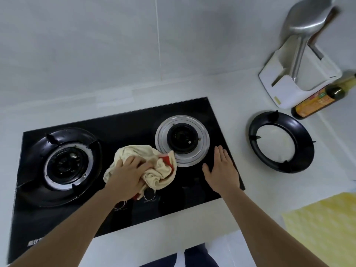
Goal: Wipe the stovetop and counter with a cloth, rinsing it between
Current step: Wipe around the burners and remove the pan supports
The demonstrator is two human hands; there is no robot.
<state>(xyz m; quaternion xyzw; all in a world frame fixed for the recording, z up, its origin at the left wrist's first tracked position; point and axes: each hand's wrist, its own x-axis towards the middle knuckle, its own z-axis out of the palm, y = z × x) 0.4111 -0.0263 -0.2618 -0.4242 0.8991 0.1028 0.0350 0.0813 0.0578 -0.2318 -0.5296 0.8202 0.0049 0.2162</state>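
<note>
Bunched under the left hand [129, 174], cream cloth [142, 166] with a red patch, pressed onto the black glass stovetop [123, 126] between the two burners. Fingers curled into the folds, gripping a wad of it. Soft and limp by the look of it, light, likely damp; should fold and drag rather than slide cleanly, so best taken by a thick handful at the middle, loose corners tucked in to keep them off the burner parts. Loose threads trailing at the near edge, apt to snag.

Right hand [221, 170] flat and relaxed on the glass beside the right burner [182, 140], holding nothing, seemingly steadying. Right burner bare of its pan support, silver ring exposed; left burner [63, 164] with its support in place. Removed pan support [281, 141] lying on the white counter [237, 97] to the right, well apart from the cloth. Farther back: a dark bottle [317, 101], a white holder [294, 81] with a metal ladle [306, 22]. Yellow cloth [323, 232] at the near right.
</note>
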